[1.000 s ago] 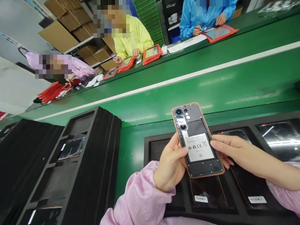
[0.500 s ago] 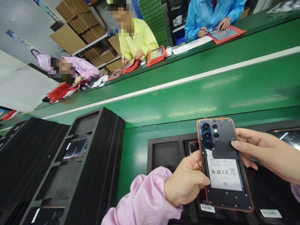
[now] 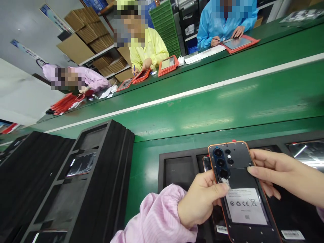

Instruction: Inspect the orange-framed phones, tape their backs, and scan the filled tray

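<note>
I hold an open-backed phone (image 3: 240, 189) with an orange frame, a blue camera strip and a white battery label, above a black foam tray (image 3: 177, 168). My left hand (image 3: 202, 200) grips its left edge, thumb over the lower camera area. My right hand (image 3: 283, 175) holds the right edge, forefinger resting on the back near the top. Both hands are closed on the phone. Pink sleeves cover my arms.
A stack of black foam trays (image 3: 83, 182) with phones in their slots stands at left. A green conveyor belt (image 3: 227, 101) runs behind. Across it three people work at red-framed tablets (image 3: 167, 63). More phones lie in the tray below my hands.
The phone and both hands have dropped lower and to the right in view. My left thumb has slid up onto the camera strip.
</note>
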